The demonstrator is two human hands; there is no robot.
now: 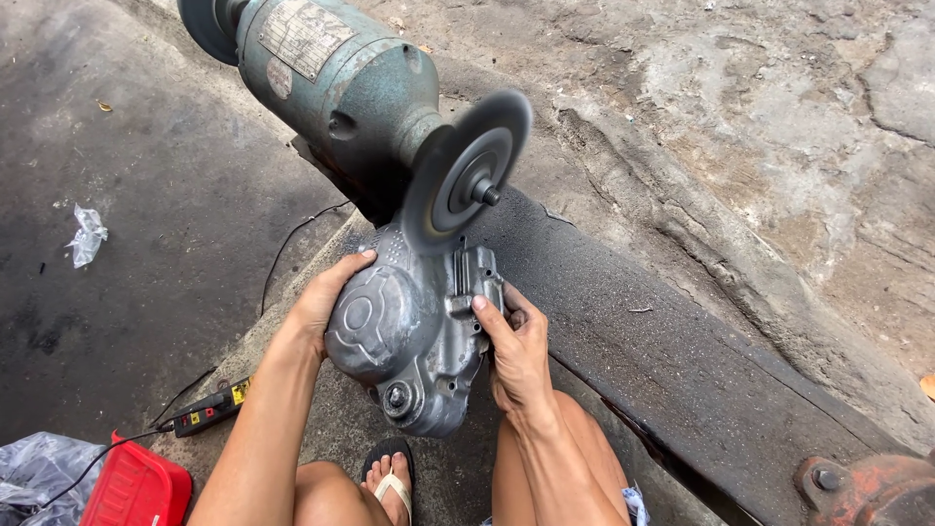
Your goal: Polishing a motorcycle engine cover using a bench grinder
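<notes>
Gripping a grey metal engine cover point(409, 341) from both sides, the left hand point(326, 297) wraps its rounded face while the right hand point(516, 346) clamps the opposite edge. The cover's upper end sits right beneath the dark wheel point(467, 173) of the green bench grinder point(331, 73), its long axis running upward from the person's knees toward the wheel.

left hand point(326, 292) + right hand point(516, 346) grip engine cover point(409, 336) | cover top touching grinder wheel point(466, 173)
</notes>
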